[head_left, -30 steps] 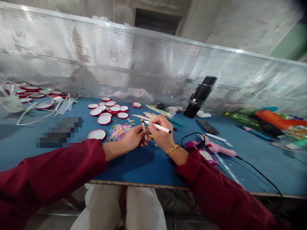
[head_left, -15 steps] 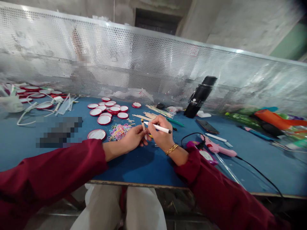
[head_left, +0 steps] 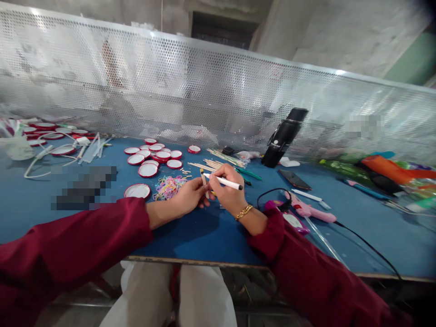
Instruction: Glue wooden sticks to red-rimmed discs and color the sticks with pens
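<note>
My left hand (head_left: 190, 196) pinches a flat wooden stick (head_left: 204, 180) upright; its top end is marked yellow and dark. In my right hand (head_left: 229, 188) is a white marker (head_left: 225, 181) with a black end, held like a pen, its tip at the stick's upper part. Whether tip and stick touch I cannot tell. Just left of my left hand lies a heap of coloured rubber bands (head_left: 168, 187). Beyond my hands are short stick pieces (head_left: 185, 172) and a pile of wooden sticks (head_left: 218, 164). Something yellow under my right fingers is mostly hidden.
Red-rimmed jar lids (head_left: 148, 170) lie left of centre. A black bottle (head_left: 284, 138) stands at the back, before a perforated metal panel (head_left: 153, 91). At right are a pink glue gun (head_left: 311, 211) with its cord and a dark phone (head_left: 294, 179). A white cable (head_left: 34, 163) lies at left.
Hardly anything differs. My left hand keeps the stick in place, and the marker in my right hand has shifted very slightly at the stick's upper part.
</note>
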Action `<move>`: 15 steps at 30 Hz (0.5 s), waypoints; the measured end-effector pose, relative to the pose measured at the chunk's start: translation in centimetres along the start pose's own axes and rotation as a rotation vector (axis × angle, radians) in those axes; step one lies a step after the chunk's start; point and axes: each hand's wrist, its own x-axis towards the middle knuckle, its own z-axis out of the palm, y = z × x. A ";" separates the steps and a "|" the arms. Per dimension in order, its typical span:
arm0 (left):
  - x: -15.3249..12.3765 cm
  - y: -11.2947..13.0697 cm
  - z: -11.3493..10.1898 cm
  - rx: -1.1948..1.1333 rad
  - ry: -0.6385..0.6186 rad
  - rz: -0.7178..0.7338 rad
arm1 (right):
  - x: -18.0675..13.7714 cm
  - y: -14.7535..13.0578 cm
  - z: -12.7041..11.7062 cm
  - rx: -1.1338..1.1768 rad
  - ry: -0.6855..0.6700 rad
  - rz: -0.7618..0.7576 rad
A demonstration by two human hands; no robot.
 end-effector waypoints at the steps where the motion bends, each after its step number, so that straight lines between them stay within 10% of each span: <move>1: 0.0 0.0 0.0 0.003 0.003 0.002 | 0.0 0.0 0.0 0.010 -0.019 0.001; 15: 0.0 -0.1 0.0 0.001 0.010 -0.001 | 0.1 0.2 0.0 -0.039 0.034 -0.008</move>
